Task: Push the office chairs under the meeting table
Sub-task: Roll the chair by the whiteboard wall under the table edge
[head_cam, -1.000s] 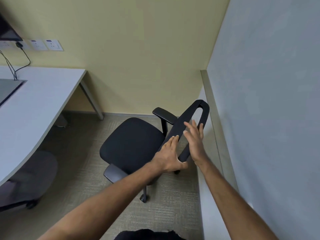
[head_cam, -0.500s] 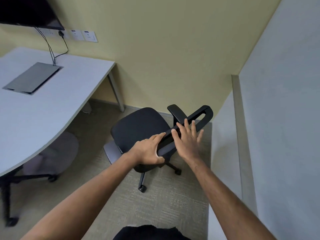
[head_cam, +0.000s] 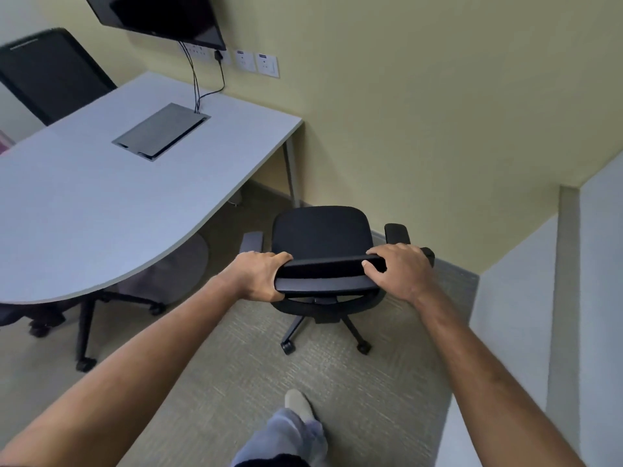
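Hands gripped the top of the black office chair's backrest [head_cam: 323, 274]: the left hand [head_cam: 258, 276] wrapped its left end, the right hand [head_cam: 399, 271] its right end. The chair stood on the carpet, just off the meeting table's [head_cam: 101, 203] curved edge near the yellow wall.

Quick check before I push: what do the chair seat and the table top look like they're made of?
Chair seat: matte black woven fabric, likely over padding; soft rounded edges, no shine. Table top: smooth pale grey laminate, probably over board; flat, even sheen, thin darker edge band.
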The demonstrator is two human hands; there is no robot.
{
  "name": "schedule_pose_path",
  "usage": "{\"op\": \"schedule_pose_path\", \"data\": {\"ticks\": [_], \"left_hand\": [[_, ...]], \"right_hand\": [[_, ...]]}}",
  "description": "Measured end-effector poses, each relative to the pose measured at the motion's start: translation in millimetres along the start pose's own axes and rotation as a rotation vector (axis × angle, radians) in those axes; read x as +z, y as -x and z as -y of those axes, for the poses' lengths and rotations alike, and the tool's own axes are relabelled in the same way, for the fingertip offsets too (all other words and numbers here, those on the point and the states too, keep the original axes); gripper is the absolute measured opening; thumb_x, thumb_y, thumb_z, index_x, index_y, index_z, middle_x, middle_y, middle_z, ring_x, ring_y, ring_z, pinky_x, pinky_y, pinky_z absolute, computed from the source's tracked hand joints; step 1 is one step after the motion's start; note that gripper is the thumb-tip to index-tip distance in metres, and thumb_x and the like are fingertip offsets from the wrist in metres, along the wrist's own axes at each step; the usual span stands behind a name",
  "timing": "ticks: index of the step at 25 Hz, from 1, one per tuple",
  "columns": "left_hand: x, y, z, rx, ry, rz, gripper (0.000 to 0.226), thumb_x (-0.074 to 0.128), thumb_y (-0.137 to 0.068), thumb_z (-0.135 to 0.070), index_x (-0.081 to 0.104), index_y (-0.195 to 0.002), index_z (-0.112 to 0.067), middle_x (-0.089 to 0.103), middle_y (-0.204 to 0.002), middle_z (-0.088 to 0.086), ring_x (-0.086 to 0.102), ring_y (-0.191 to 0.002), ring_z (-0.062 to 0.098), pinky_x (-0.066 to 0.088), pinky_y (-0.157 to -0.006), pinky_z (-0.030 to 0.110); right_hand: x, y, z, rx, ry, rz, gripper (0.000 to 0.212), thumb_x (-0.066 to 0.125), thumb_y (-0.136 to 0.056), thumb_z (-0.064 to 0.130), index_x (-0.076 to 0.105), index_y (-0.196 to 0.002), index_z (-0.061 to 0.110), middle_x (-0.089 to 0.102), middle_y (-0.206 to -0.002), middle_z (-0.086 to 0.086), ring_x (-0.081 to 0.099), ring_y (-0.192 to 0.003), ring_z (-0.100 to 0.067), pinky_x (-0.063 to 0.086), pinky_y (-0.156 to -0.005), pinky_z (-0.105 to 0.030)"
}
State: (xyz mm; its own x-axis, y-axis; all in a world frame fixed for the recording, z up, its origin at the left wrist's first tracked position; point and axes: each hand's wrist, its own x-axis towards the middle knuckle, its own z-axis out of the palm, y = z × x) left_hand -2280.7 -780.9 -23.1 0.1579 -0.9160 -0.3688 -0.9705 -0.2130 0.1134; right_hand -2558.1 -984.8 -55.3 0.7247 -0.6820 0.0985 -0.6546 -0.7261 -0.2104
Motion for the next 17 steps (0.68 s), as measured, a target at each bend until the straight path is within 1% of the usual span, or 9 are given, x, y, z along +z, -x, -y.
{"op": "schedule_pose_path", "data": {"ticks": [1, 3, 6, 9, 12, 15, 17], "left_hand": [[-1.9, -5.2, 7.6, 0.004, -0.007, -0.019, 0.078, 0.064, -0.074, -0.067, 0.042, -0.142, -0.036, 0.07, -0.12, -0.003, 0.068, -0.107, 0.026, 0.056, -0.094, 0.043], [-3.6, -14.4, 18.2, 0.012, -0.012, -0.062, 0.079, 0.061, -0.074, -0.074, 0.045, -0.141, -0.035, 0.071, -0.12, -0.004, 0.069, -0.106, 0.025, 0.056, -0.093, 0.043], [-6.5, -25.4, 20.3, -0.018, -0.025, -0.103, 0.091, 0.053, -0.074, -0.087, 0.045, -0.144, -0.03, 0.071, -0.122, -0.003, 0.069, -0.107, 0.026, 0.054, -0.09, 0.043], [-5.5, -41.5, 15.4, -0.057, -0.024, -0.168, 0.101, 0.038, -0.071, -0.101, 0.049, -0.137, -0.026, 0.072, -0.113, 0.0, 0.07, -0.1, 0.027, 0.054, -0.082, 0.042], [-8.2, -55.0, 8.7, -0.094, -0.032, -0.232, 0.1, 0.029, -0.071, -0.105, 0.052, -0.124, -0.023, 0.071, -0.1, 0.001, 0.069, -0.089, 0.027, 0.051, -0.073, 0.04], [-14.7, -69.5, 9.9, -0.158, -0.023, -0.262, 0.102, 0.021, -0.071, -0.107, 0.052, -0.118, -0.022, 0.067, -0.093, 0.001, 0.066, -0.082, 0.025, 0.053, -0.072, 0.041], [-17.8, -79.3, 13.3, -0.191, -0.022, -0.289, 0.105, 0.014, -0.068, -0.108, 0.051, -0.117, -0.022, 0.067, -0.094, 0.001, 0.066, -0.081, 0.025, 0.054, -0.073, 0.042]], "right_hand": [[1.0, -10.4, 2.9, -0.003, 0.005, 0.012, 0.061, 0.035, -0.086, 0.071, 0.074, -0.117, 0.036, 0.078, -0.113, 0.013, 0.07, -0.106, -0.02, 0.049, -0.101, -0.042], [2.6, -27.0, 5.0, -0.011, -0.002, 0.018, 0.06, 0.035, -0.085, 0.07, 0.074, -0.115, 0.035, 0.078, -0.112, 0.014, 0.07, -0.104, -0.019, 0.05, -0.1, -0.042], [-3.4, -54.6, -1.6, -0.051, -0.019, 0.032, 0.059, 0.035, -0.087, 0.069, 0.074, -0.115, 0.035, 0.077, -0.111, 0.013, 0.069, -0.105, -0.018, 0.048, -0.101, -0.042], [-6.2, -90.7, -17.2, -0.084, -0.027, 0.05, 0.058, 0.035, -0.09, 0.071, 0.075, -0.112, 0.035, 0.077, -0.112, 0.015, 0.068, -0.105, -0.016, 0.048, -0.101, -0.043], [-7.4, -127.6, -30.0, -0.115, -0.013, 0.067, 0.059, 0.033, -0.094, 0.074, 0.077, -0.106, 0.035, 0.077, -0.106, 0.014, 0.069, -0.101, -0.017, 0.049, -0.097, -0.045], [-6.7, -167.4, -34.4, -0.162, -0.02, 0.054, 0.058, 0.034, -0.094, 0.073, 0.077, -0.101, 0.034, 0.078, -0.102, 0.014, 0.069, -0.098, -0.016, 0.049, -0.095, -0.043], [-5.1, -194.5, -34.9, -0.194, -0.017, 0.059, 0.055, 0.035, -0.094, 0.071, 0.076, -0.1, 0.035, 0.077, -0.1, 0.015, 0.069, -0.097, -0.016, 0.048, -0.095, -0.042]]}}
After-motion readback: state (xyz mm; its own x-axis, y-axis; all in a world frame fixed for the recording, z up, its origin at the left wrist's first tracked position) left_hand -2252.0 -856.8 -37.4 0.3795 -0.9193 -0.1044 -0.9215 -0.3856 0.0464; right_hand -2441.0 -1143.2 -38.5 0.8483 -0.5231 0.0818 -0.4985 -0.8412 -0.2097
